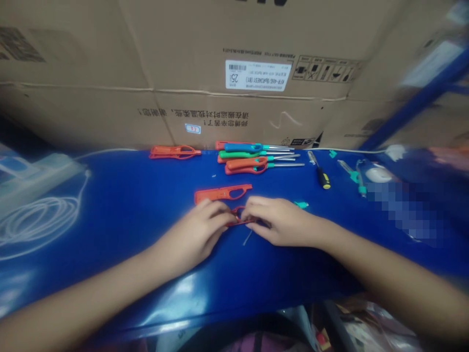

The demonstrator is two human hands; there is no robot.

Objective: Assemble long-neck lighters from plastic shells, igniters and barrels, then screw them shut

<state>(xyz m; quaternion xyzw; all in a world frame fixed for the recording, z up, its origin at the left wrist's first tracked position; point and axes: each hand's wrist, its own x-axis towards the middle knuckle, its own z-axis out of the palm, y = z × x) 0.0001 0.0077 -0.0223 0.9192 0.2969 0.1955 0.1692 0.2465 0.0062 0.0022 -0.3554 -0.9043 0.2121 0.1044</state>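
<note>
My left hand (200,230) and my right hand (276,220) meet at the middle of the blue table (120,205), fingers curled on a small orange handle piece (240,217) between them. A thin metal pin (247,238) lies just in front of the hands. Another orange handle shell (222,193) rests right behind my left hand. A small teal part (301,204) sits by my right hand.
Several orange, green and blue screwdrivers (256,157) lie at the back, with one more orange shell (174,152) to their left. A yellow-black screwdriver (320,172) and teal parts (353,175) are at right. White cable (36,222) coils at left. Cardboard boxes (234,73) wall the back.
</note>
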